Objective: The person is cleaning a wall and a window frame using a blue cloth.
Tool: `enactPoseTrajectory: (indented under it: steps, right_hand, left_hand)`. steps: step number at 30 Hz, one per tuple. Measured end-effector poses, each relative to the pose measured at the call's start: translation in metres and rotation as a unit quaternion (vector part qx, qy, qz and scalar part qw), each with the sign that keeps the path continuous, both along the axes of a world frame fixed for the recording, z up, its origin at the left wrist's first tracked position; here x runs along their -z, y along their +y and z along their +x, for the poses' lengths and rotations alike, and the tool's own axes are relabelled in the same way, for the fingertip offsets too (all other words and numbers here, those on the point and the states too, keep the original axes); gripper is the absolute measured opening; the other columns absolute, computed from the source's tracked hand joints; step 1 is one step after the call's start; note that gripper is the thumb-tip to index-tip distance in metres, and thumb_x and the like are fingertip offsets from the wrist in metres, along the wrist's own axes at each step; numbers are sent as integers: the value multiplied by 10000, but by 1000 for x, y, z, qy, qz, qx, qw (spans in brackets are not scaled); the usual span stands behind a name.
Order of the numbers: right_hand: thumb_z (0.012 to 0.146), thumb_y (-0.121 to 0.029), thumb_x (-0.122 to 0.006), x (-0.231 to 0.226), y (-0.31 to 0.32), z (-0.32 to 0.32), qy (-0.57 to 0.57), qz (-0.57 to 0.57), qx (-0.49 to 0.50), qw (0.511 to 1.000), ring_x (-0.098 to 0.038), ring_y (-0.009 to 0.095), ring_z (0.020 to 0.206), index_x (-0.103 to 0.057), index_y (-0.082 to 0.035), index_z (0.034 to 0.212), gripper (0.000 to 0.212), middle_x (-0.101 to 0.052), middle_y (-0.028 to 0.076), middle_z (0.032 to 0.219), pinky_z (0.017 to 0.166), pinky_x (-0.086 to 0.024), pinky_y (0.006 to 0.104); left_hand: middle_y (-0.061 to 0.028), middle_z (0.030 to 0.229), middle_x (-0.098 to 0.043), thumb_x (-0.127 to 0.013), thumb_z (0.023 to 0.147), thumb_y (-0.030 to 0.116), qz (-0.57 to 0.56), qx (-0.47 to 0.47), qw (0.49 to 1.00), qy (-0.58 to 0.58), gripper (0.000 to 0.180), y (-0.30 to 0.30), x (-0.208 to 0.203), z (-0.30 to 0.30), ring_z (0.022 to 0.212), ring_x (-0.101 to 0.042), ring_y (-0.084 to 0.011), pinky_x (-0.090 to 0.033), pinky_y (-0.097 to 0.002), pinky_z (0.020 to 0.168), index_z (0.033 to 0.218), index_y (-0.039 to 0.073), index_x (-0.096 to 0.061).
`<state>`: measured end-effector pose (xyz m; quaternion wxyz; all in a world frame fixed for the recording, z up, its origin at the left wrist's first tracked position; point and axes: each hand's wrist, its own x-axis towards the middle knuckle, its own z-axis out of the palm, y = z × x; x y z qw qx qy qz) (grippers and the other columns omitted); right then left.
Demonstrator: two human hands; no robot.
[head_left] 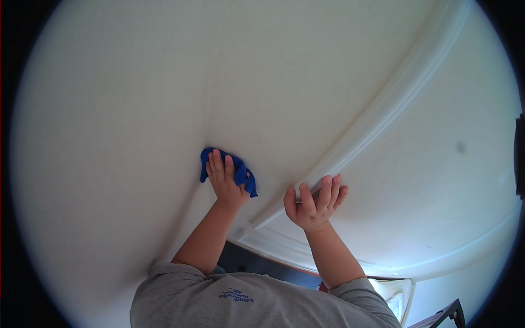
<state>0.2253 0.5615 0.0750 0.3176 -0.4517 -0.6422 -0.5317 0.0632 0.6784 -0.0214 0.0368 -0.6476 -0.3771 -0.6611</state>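
My left hand (225,183) presses a blue cloth (240,170) flat against a pale wall (273,98), beside a faint corner line. Its fingers point upward over the cloth, and folds of the cloth stick out past both sides of the hand. To the right, my right hand (316,205) is raised with fingers spread, holding nothing. Its fingertips are at the lower part of a long white moulding (383,115); whether they touch it I cannot tell.
The moulding runs diagonally to the upper right, with another pale surface (426,180) beyond it. Below are a white frame (273,240) and a dark opening (257,262). A dark metal-like bar (451,312) stands at the lower right.
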Motion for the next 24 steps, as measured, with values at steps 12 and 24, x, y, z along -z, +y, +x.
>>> enactPoseTrajectory:
  steps: [12, 24]
  right_hand:
    - [835, -281, -671, -1, 27, -47, 27, 16, -2, 1000, -392, 475, 1373, -547, -178, 1237, 433, -440, 253, 1446, 1192, -136, 563]
    - [829, -242, -688, -36, -9, -35, 10, -3, 19, 1000, -334, 505, 1394, -514, -99, 1227, 457, -365, 319, 1474, 1182, -131, 572]
  left_hand:
    - [-243, 1583, -264, -607, 830, 230, 52, 100, 982, 155, 769, -6, 29, -20, 1474, -180, -468, -110, -618, 1161, 1524, 49, -330]
    - [-167, 1615, -245, -642, 781, 279, 36, 90, 986, 139, 869, -59, 27, 13, 1494, -184, -402, -130, -608, 1155, 1540, 44, -291]
